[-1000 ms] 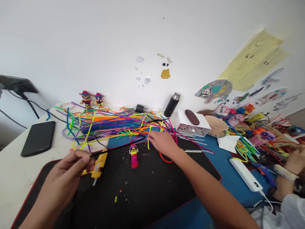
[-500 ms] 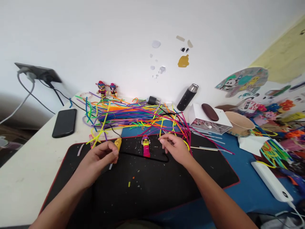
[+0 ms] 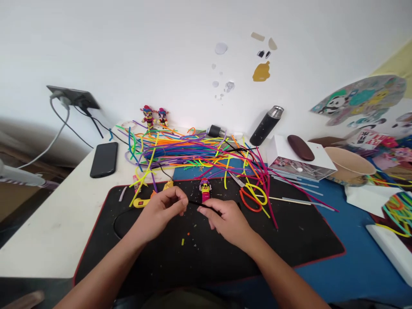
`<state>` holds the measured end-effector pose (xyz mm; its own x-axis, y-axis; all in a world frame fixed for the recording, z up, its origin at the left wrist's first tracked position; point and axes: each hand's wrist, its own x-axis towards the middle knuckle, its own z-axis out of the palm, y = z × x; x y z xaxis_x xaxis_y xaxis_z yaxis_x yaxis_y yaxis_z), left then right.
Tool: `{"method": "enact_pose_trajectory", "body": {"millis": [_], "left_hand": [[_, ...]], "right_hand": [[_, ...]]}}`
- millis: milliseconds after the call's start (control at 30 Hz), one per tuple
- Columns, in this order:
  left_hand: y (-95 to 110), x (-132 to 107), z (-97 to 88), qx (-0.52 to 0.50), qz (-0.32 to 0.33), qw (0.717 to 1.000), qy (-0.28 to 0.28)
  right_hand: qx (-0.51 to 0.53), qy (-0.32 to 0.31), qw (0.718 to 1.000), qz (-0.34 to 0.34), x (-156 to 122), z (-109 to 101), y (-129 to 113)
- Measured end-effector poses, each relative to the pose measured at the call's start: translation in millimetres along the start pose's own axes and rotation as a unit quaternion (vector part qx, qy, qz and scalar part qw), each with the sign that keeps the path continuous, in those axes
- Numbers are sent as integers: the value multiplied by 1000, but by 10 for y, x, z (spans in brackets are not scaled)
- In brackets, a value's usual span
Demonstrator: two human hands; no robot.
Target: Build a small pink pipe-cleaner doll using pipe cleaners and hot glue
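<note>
A black pipe cleaner (image 3: 194, 203) stretches between my two hands above the dark mat. My left hand (image 3: 165, 210) pinches it between thumb and fingertips. Thumb and fingers of my right hand (image 3: 227, 218) are closed on the same pipe cleaner further right. Just behind my right fingertips lies a small figure (image 3: 205, 187) with a yellow face and magenta body, its lower part covered by the hand. Beyond my left hand, a yellow glue gun (image 3: 141, 203) with a cord is partly hidden. Scissors (image 3: 252, 197) with yellow and orange handles rest to the right of my right hand.
Many coloured pipe cleaners (image 3: 180, 150) lie heaped at the back. Two similar figures (image 3: 148, 116) stand by the wall. A phone (image 3: 104, 160) is at left. A black flask (image 3: 267, 125), white box (image 3: 301, 161) and bowl (image 3: 349, 165) are at right. Scraps dot the mat (image 3: 225, 262).
My right hand has moved left and down and now grips the black pipe cleaner. My left hand still pinches it, closer to the right hand. The view has shifted, uncovering the scissors.
</note>
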<state>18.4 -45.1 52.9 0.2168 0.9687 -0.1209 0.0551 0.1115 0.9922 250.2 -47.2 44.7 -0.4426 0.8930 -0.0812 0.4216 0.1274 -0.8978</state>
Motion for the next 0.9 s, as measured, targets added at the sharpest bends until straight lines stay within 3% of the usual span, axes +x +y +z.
{"method": "enact_pose_trajectory", "body": {"millis": [167, 400, 700, 900], "left_hand": [[-105, -49, -69, -49, 3, 999, 18], [-63, -129, -36, 59, 51, 997, 23], [49, -103, 43, 181, 104, 978, 20], [29, -108, 79, 216, 82, 973, 20]], "right_hand": [[70, -15, 997, 24, -89, 3, 44], [165, -37, 979, 110, -128, 16, 87], [167, -65, 977, 113, -138, 50, 101], [195, -49, 975, 89, -143, 50, 121]]}}
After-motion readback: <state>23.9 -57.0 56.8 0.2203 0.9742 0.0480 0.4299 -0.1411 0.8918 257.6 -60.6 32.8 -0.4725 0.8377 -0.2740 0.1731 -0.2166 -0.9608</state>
